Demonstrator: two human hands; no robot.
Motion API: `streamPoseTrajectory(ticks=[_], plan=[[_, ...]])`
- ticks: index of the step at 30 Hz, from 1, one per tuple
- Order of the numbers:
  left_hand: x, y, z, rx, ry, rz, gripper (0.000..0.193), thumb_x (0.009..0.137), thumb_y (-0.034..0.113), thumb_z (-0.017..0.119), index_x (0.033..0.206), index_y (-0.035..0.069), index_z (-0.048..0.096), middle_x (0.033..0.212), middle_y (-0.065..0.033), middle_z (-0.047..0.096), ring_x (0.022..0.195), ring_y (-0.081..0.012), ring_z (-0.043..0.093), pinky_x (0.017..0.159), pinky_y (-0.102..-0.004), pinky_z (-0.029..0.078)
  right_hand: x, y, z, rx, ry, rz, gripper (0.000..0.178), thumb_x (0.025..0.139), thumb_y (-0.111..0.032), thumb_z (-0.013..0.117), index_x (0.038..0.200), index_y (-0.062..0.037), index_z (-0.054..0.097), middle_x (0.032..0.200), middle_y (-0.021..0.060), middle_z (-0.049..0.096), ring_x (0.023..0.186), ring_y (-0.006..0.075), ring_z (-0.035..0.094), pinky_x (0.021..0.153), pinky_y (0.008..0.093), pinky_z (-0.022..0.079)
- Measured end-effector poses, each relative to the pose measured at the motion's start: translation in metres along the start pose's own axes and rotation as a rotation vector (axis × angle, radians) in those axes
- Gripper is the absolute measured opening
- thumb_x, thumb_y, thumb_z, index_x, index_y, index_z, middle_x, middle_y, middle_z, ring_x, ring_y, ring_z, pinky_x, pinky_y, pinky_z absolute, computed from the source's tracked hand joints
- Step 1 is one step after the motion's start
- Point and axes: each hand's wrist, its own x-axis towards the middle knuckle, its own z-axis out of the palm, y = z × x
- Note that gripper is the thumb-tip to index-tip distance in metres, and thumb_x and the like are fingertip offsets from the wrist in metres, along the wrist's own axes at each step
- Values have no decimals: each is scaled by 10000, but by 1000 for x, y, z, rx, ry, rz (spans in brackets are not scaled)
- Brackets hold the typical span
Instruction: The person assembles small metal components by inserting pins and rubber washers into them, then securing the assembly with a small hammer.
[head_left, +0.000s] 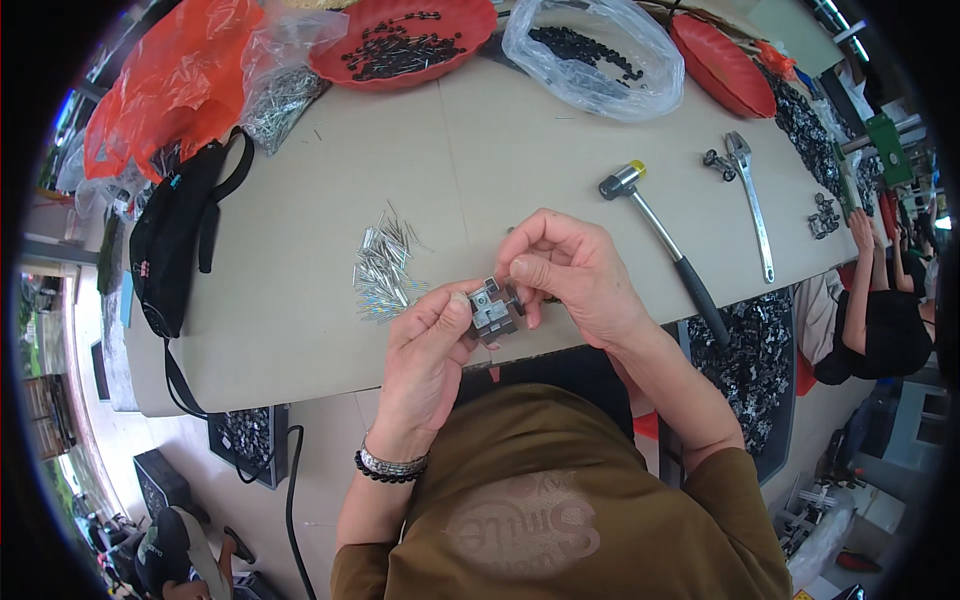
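Held between the thumb and curled fingers of the left hand [428,340], a blocky grey metal part [490,312] is kept up near the tabletop's [300,340] close edge. At its two o'clock side, the thumb and forefinger of the right hand [580,275] are set close together; whether something small is pinched there cannot be told. Because the part is gripped mainly at its left side, it could be twisted if pressed unevenly from the right, and anything loose on it could be lost over the edge at six o'clock. Slender pins [385,265], heaped at ten o'clock, could be scattered if brushed by the left hand. At two o'clock a hammer [655,225] is laid with its handle jutting past the edge; if bumped by the right forearm, it could be tipped into the bin [778,440] at four o'clock.
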Motion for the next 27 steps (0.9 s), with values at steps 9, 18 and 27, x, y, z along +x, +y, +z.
streamPoseTrajectory(ticks=[9,18,27], plan=[[0,5,8,155,-26,3,348,978,4,647,1315,-59,590,1110,-77,690,912,-101,645,731,-257,551,3,-10,4,-940,-130,-551,145,845,24,733,977,-1,679,928,58,625,749,188,651,598,297,525],[5,5,18,751,104,288,351,908,-108,626,1256,-63,600,989,-88,668,648,-99,636,530,-263,512,7,-32,20,-1330,-214,-618,147,807,-13,719,864,-30,585,916,92,547,757,295,626,648,421,522],[12,-14,-13,728,68,257,416,905,-96,639,1312,-57,567,1133,-114,659,901,-119,616,788,-270,519,95,-65,11,-916,-163,-162,121,864,-121,721,890,-65,617,745,6,641,560,93,581,470,273,451]])
